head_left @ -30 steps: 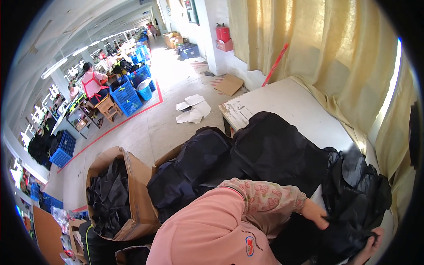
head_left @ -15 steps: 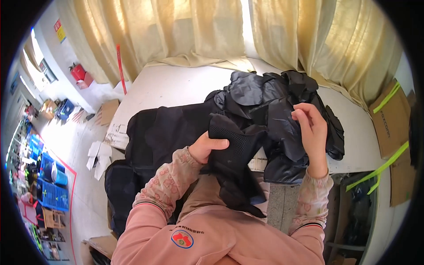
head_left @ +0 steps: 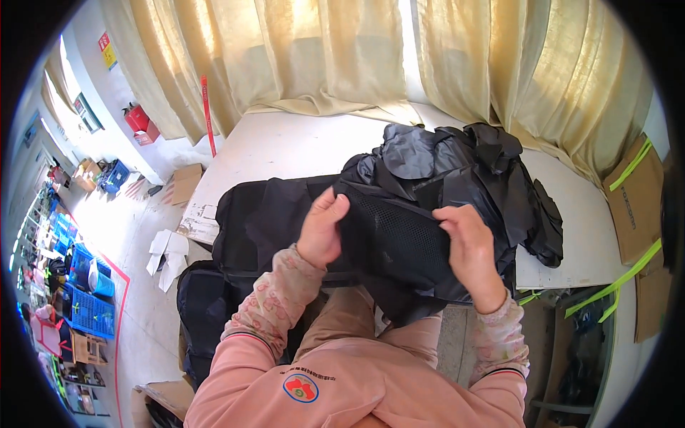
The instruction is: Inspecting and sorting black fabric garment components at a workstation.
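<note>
Yellow curtains across 11 to 2 o'clock, white table below. Black fabric heap on it at 2, flat black panels at 9; plenty seems left, finished pieces can't be told apart. Blue crates at 8, contents too small to tell. Cardboard box near 7, dark stuff inside. Black mesh piece just off centre toward 4, mid-handling, not yet laid down: left hand clamped on its left edge, right hand pinching its upper edge.
</note>
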Motion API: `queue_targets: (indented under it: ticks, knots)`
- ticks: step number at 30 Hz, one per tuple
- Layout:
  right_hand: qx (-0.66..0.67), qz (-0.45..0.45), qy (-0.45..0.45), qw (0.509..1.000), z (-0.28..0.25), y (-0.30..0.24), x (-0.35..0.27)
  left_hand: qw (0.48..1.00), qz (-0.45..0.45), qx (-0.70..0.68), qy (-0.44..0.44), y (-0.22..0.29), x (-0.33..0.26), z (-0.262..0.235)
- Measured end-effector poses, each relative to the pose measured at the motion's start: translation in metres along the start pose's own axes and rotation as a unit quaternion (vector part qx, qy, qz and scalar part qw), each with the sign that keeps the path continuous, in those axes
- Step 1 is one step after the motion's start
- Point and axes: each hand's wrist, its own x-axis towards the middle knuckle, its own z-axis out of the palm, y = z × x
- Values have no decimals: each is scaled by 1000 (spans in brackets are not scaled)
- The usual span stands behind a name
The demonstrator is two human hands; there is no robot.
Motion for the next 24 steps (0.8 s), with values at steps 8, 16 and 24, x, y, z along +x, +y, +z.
queue_targets:
  ticks: [8,16,24]
  knots:
    - [-31,16,-102,994,-13,-6,5,968,31,227,-101,30,8,3]
    - [-4,121,3,993,-40,8,39,929,-18,369,-28,4,16,-77]
    - [350,252,125,893,-59,4,64,951,-285,55,-104,-101,-97,-81]
